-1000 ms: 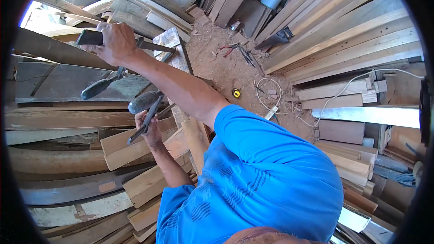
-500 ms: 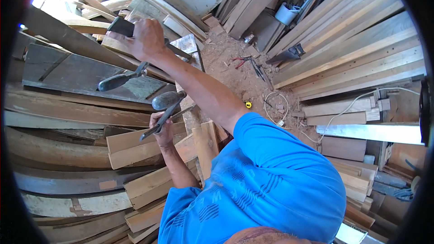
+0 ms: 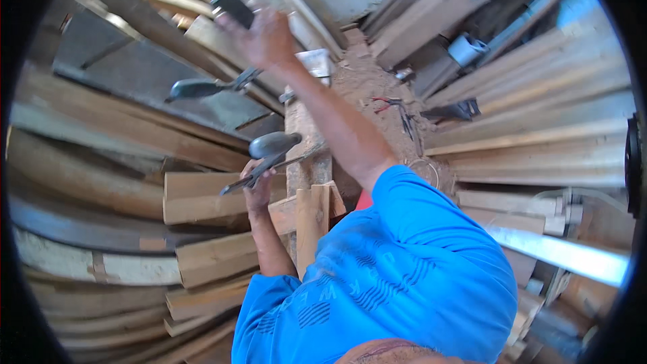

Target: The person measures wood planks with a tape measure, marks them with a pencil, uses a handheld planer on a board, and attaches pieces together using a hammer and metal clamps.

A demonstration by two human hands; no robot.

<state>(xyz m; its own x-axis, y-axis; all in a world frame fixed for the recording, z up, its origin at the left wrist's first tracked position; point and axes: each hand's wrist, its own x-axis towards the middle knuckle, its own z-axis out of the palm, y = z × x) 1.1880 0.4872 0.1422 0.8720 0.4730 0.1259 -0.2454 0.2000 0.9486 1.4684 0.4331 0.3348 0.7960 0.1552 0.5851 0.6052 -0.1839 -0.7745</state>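
Note:
My right hand (image 3: 268, 39) is stretched out at the upper left, blurred, its fingers against a dark rectangular block (image 3: 232, 8) above a plank end. Below that hand is a clamp with a grey rounded handle (image 3: 195, 89) and a metal end. My left hand (image 3: 257, 192) is lower, its fingers curled around the dark metal part of a second clamp. This clamp's bulbous grey handle (image 3: 275, 145) points left over the edge of the narrow wooden bench (image 3: 300, 125). The palm side of both hands is hidden.
Long curved boards (image 3: 81, 192) are stacked on the left. On the dusty floor lie red-handled pliers (image 3: 384, 103) and a handsaw (image 3: 451, 110). Timber (image 3: 539, 128) leans along the right, near a white bucket (image 3: 466, 49). Short upright planks (image 3: 309, 222) stand against my front.
The whole view has turned, so the bench and tools sit further right and higher. My right hand stays by the dark block; my left hand remains at the lower clamp.

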